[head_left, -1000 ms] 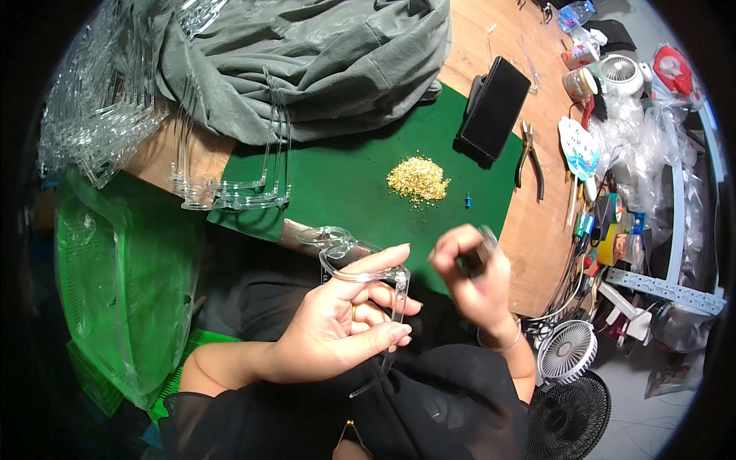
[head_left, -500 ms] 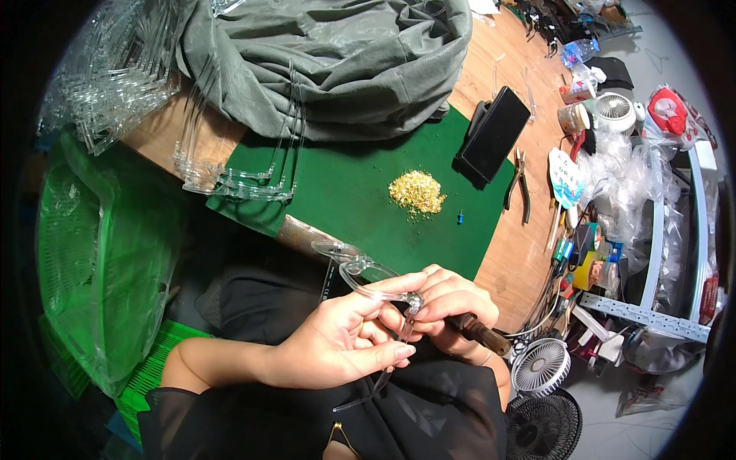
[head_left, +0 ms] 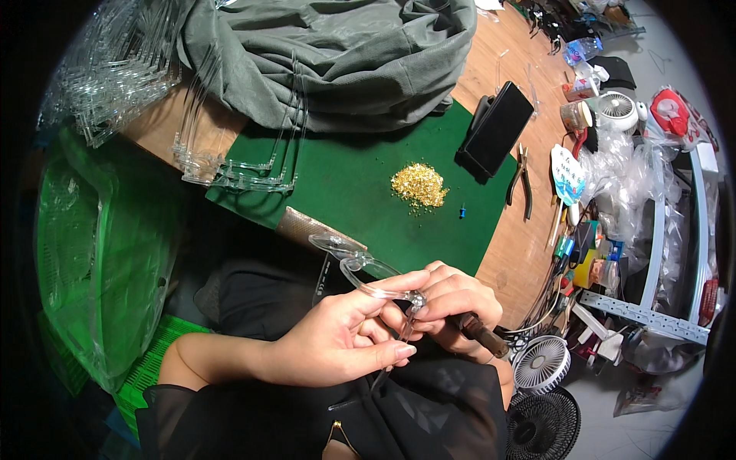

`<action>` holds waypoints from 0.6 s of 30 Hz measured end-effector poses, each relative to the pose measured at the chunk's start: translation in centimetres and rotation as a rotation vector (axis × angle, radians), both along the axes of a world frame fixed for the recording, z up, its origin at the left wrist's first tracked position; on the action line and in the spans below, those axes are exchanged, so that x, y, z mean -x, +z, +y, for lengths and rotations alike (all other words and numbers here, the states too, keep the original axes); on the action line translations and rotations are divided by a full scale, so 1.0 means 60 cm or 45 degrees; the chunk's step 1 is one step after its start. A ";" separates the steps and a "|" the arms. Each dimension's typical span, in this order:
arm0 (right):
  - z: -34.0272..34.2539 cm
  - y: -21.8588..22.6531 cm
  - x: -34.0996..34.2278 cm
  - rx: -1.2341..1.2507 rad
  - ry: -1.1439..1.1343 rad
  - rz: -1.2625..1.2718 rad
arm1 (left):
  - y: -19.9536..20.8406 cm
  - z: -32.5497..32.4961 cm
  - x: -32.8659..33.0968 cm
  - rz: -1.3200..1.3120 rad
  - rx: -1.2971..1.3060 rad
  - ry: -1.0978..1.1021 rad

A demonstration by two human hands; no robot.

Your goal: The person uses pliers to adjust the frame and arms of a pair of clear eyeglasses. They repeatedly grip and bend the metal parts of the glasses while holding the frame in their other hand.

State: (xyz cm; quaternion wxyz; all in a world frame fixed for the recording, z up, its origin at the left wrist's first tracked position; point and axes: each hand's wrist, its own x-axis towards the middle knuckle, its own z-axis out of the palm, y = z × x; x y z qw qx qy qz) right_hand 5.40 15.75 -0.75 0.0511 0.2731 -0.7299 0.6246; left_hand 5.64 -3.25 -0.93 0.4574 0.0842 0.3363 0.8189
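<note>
My left hand is closed on a clear plastic eyeglass frame, with its thumb and fingers at one temple. The frame's lens rims point away to the upper left. My right hand meets it at the hinge corner, fingertips pressed together there. Against the right palm rests a tool with a brown handle, perhaps a screwdriver; its tip is hidden. Beyond the hands, a heap of tiny gold-coloured metal pieces lies on a green mat. Beside it is a blue push pin.
Several clear frames stand at the mat's left edge, with a larger stack behind. Grey cloth covers the back. A black phone and pliers lie right. A green basket is left; a white fan stands right.
The view has shifted slightly. The temple's free end below my hands has moved and shows less clearly. Both hands keep their hold at the hinge corner.
</note>
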 end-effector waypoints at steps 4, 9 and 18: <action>-0.004 -0.002 -0.002 0.037 -0.007 -0.019 | -0.001 -0.001 -0.001 0.064 0.011 0.001; -0.003 0.000 -0.003 0.029 -0.011 -0.053 | -0.003 0.000 0.000 -0.053 -0.048 -0.010; -0.006 -0.007 -0.028 0.391 -0.013 -0.519 | -0.003 0.005 0.000 0.002 -0.003 0.018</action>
